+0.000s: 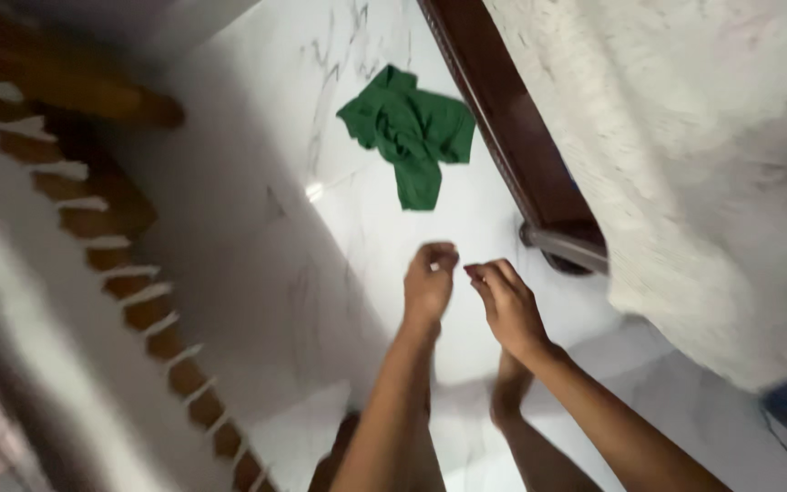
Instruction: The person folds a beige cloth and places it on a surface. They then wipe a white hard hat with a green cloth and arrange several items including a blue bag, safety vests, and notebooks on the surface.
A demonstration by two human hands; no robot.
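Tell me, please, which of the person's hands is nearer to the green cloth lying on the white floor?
Left, narrowly. The left hand is directly below the green cloth in the head view, apart from it; the right hand sits slightly lower and further right, also apart.

Two bare forearms, no sleeves, no watch, no bracelets. Left hand and right hand ungloved, no rings showing (fingertips slightly blurred). Below them a bare foot, unshod, and part of a bare lower leg.
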